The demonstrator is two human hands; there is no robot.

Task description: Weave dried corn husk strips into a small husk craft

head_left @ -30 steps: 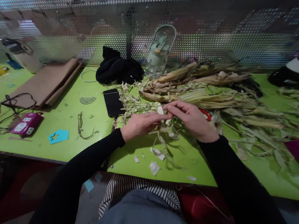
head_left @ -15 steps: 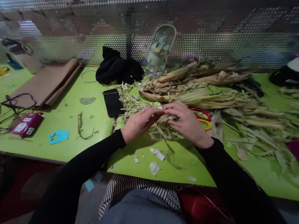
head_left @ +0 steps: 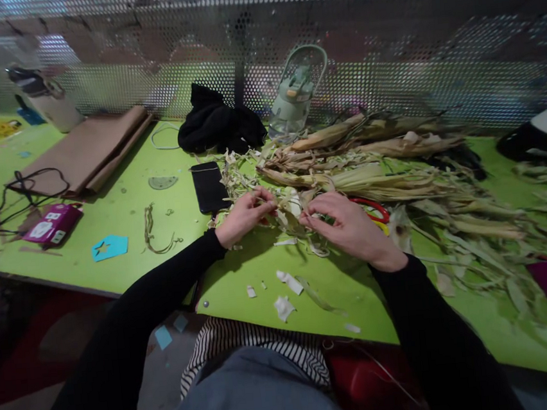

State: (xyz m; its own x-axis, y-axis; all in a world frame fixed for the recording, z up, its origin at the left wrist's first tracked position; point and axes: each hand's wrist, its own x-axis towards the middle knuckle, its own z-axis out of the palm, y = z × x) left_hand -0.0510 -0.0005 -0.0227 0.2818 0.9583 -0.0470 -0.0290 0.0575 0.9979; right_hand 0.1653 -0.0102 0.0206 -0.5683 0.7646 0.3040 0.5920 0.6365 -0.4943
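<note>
My left hand (head_left: 246,217) has its fingers curled together over the pile of shredded corn husk (head_left: 237,186), pinching at a pale husk strip (head_left: 287,216). My right hand (head_left: 347,223) pinches thin husk between thumb and forefinger, a short gap to the right of the left hand. The strip lies between the two hands, its ends partly hidden by fingers. Scissors with red and yellow handles (head_left: 374,209) lie just behind the right hand. Long dried corn husks (head_left: 387,181) are heaped beyond them.
A black phone (head_left: 210,186) lies left of the shreds. Behind stand a green bottle (head_left: 292,100) and a black cloth (head_left: 217,120). Brown paper (head_left: 84,152), a purple box (head_left: 55,224) and a blue paper tag (head_left: 110,247) are leftward. White scraps (head_left: 284,307) lie near the front edge.
My hands were together, fingertips touching; now they are apart, the left a little to the left and the right to the right. Pale husk strips now show between them.
</note>
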